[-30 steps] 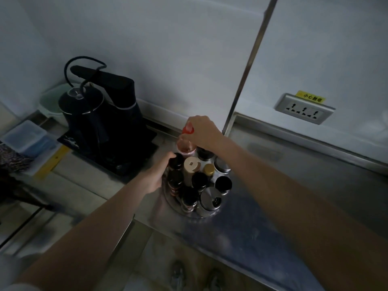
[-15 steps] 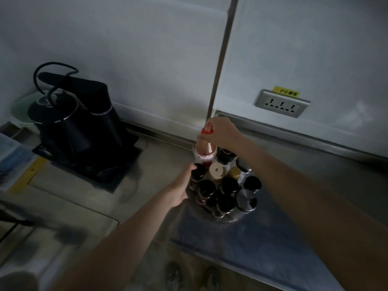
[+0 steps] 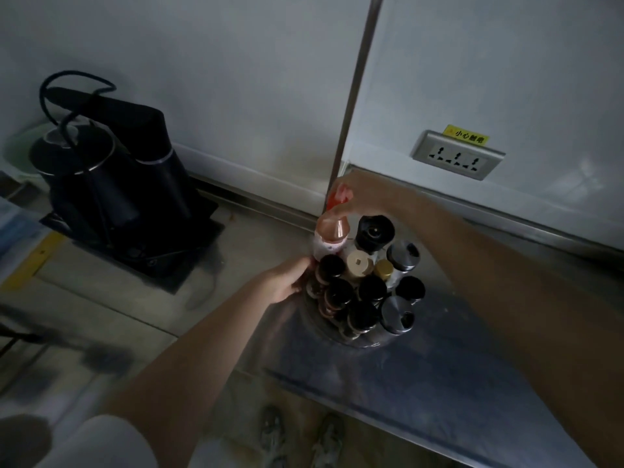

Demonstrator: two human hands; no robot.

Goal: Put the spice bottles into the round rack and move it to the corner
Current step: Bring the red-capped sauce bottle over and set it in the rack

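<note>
At the near edge of the metal surface point(image 3: 422, 393) a pair of shoes point(image 3: 300, 437) shows on the floor below; a white sleeve point(image 3: 101, 444) covers the left upper arm at the bottom of the view. The left hand point(image 3: 287, 282) reaches forward and presses its curled fingers against the left side of the round rack point(image 3: 358, 336), touching the dark-capped bottles there; how firmly it grips I cannot tell. The rack stands on the surface, close to the back edge and near the wall corner marked by a vertical metal strip point(image 3: 354, 96); it is packed with upright spice bottles point(image 3: 368, 292), most with black caps, two with shiny metal tops, one with a tan lid. At the far left of the rack a taller red-capped bottle point(image 3: 329, 238) rises above the rest; the right hand point(image 3: 364, 197) closes around its neck from above, fingers pinching just under the cap. Well apart, toward the far left corner, sits a black kettle point(image 3: 77, 170) on its base; on the right wall a socket point(image 3: 457, 155) carries a yellow label.
</note>
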